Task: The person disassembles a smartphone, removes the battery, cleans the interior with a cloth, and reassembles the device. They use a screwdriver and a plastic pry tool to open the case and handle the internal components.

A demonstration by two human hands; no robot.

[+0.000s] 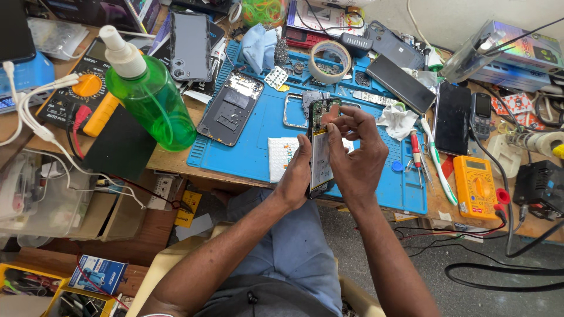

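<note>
An opened smartphone with its back cover off shows a silver battery and a dark circuit board at its top. My left hand cradles it from the left side and underneath. My right hand rests against its right edge, with the fingertips pinched over the circuit board at the phone's upper end. Both hands hover above the front edge of a blue work mat.
A green spray bottle stands left of the mat. A stripped phone frame, a tape roll, several phones, a white cloth, screwdrivers and two multimeters crowd the wooden bench. Cables trail off the right edge.
</note>
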